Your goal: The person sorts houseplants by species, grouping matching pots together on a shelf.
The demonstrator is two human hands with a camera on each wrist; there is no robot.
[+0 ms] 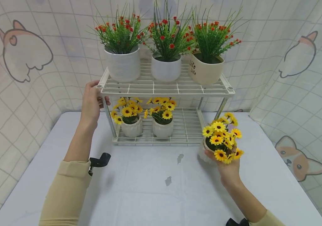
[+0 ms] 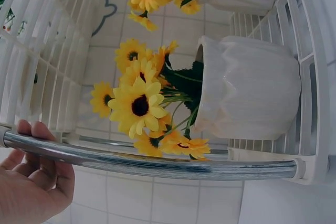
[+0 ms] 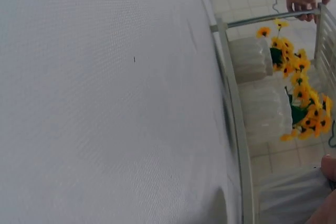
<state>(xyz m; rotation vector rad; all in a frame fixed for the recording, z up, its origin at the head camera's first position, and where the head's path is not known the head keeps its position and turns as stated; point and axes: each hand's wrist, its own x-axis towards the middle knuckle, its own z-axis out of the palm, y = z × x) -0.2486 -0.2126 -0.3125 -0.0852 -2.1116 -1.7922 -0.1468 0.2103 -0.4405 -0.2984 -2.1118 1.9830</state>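
At the top left corner of a two-tier white wire rack (image 1: 166,91), my left hand (image 1: 91,102) curls its fingers round the metal corner post (image 2: 152,162), just under the upper shelf. My right hand (image 1: 228,166) grips a white pot of yellow sunflowers (image 1: 221,138) at the rack's lower right front corner. The flowers hide part of that hand in the head view. In the right wrist view, the thumb lies against the held pot (image 3: 289,198). Two similar sunflower pots, one left (image 1: 132,128) and one in the middle (image 1: 163,128), stand upright on the lower shelf.
The upper shelf bears a white ribbed pot (image 1: 122,66), a smooth white pot (image 1: 166,69) and a cream pot (image 1: 206,69), all with red-flowered grass. A white cloth (image 1: 138,188) with two grey patches covers the table. A patterned curtain (image 1: 296,103) surrounds it.
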